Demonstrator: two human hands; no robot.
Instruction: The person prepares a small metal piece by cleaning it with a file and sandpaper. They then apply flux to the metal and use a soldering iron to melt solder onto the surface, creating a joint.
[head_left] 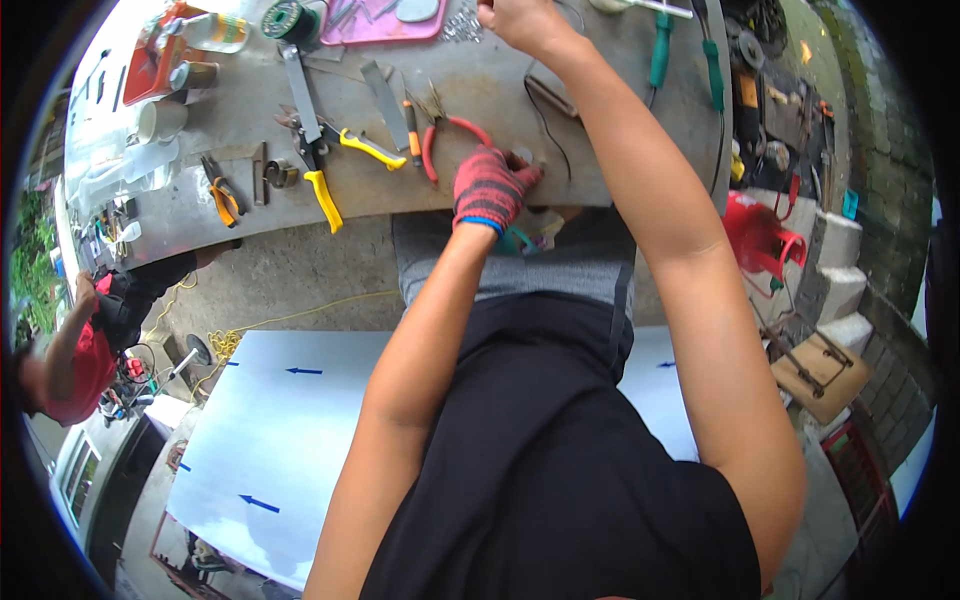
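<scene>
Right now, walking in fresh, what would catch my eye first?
Probably the left hand in its red-and-dark striped glove, at the table's near edge. To its left lie red-handled pliers and yellow-handled cutters. Then perhaps the pink tray across the table and the red tank off to the right.

Room R of L fingers (524, 179) (mind blk cable (552, 138)), red pliers (430, 152) block ahead-L.
</scene>
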